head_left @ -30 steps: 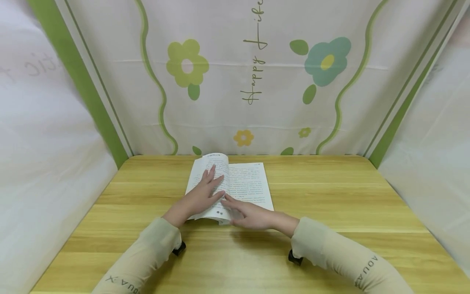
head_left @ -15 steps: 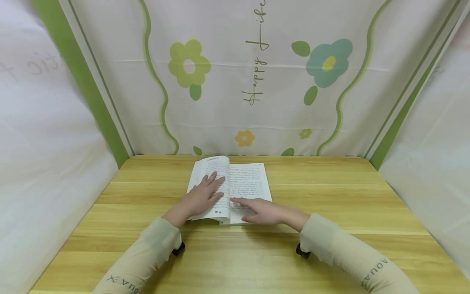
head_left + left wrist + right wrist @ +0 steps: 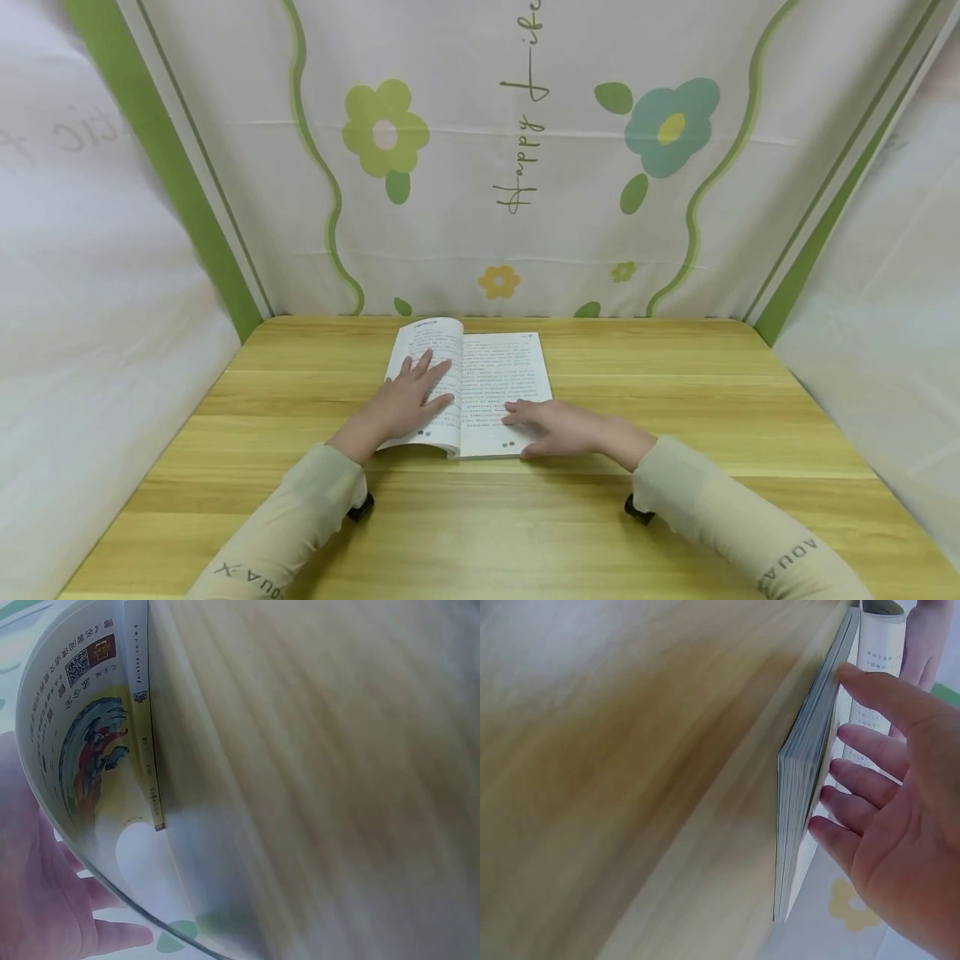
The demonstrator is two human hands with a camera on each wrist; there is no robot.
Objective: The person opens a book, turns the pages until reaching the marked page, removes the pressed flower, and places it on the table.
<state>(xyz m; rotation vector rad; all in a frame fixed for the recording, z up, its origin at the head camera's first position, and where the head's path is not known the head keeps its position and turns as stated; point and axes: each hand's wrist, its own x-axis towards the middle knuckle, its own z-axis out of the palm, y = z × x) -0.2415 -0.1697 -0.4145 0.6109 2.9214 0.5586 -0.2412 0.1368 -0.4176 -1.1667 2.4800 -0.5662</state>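
Observation:
An open paperback book (image 3: 504, 375) with printed pages lies near the far side of the wooden table. My left hand (image 3: 401, 406) rests flat with spread fingers on its left page, which arches up from the spine. Over the lower right page, my right hand (image 3: 558, 427) touches the paper with relaxed fingertips. From the left wrist, the raised cover (image 3: 94, 761) shows a colourful picture and a square code, beside the spine (image 3: 142, 735). In the right wrist view, the thick block of page edges (image 3: 802, 780) stands beside my thumb and fingertips.
The wooden table (image 3: 487, 533) stretches out around the book. Behind it hangs a pale cloth backdrop (image 3: 465, 183) with printed flowers, and more pale cloth walls close in both sides.
My right hand has slid from the book's middle fold to the right across the right page. That page is now more exposed. My left hand stays on the left page, nearly still.

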